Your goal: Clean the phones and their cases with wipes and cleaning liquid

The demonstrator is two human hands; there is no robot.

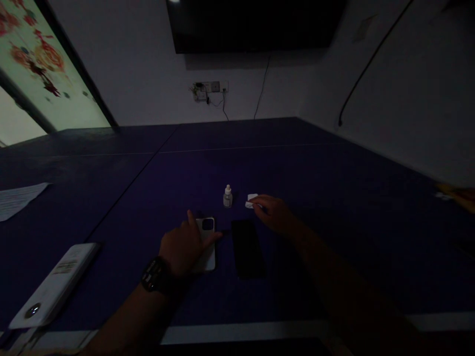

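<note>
My left hand [183, 244], with a dark watch on its wrist, lies over a white phone [208, 254] with a dark camera block at its top. Its thumb stretches across past the phone's right edge, and the index finger points up beside the left edge. The hand hides much of the phone's left side. My right hand [272, 212] has its fingertips closed on a small white folded cloth or tissue [252, 199]; I cannot tell which. Between the hands a small dropper bottle [227, 198] with a white top stands upright. Nearer to me lies a dark phone [248, 249], screen up.
All this is on a dark blue table [200, 173]. A long white device [55, 287] with a round dark button lies at the left front, and a printed sheet [20, 200] is farther left. Wall sockets [211, 88] with cables are beyond the table, below a screen [256, 24]. The room is dim.
</note>
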